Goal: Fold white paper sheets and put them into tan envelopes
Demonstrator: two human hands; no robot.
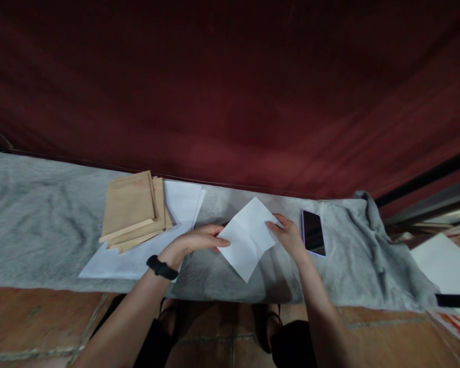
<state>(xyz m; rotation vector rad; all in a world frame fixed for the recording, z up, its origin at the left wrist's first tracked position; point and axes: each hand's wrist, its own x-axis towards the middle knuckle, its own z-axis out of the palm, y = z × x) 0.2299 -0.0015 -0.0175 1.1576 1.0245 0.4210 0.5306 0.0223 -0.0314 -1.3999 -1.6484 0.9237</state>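
Left-hand grip (201, 238), right-hand grip (289, 236) pinching opposite sides of creased white paper sheet (242, 243); black-screened rectangular phone (313, 233) just beside right-hand grip.

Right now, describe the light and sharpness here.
Head view: dim, the red backdrop darkest toward the top; head view: the held white paper is bright, with soft shadow on the gray cloth near it; head view: slightly soft overall, the red mark on the top envelope too blurred to read.
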